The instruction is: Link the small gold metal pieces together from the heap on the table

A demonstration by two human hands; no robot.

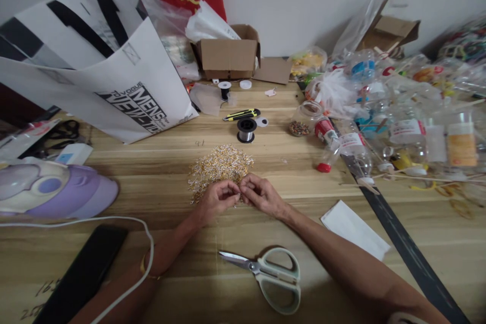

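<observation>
My left hand (219, 196) and my right hand (261, 193) meet at the near edge of a pile of small gold and clear pieces (216, 164) on the wooden table. Thumb and fingertips of each hand are pinched together, almost touching those of the other. Whatever lies between the fingertips is too small to make out. Closer to me, scissors with pale handles (279, 278) lie with their blades pointing left. Beyond the pile stands a spool of silvery wire (246, 130), with a yellow and black utility knife (242, 114) lying just behind it.
A large white paper bag (152, 71) and a purple iron-like appliance (72, 190) with a white cord (151, 238) occupy the left. Plastic bottles (408, 134) crowd the right. Folded white paper (355, 230) lies beside my right forearm. A cardboard box (228, 55) stands at the back.
</observation>
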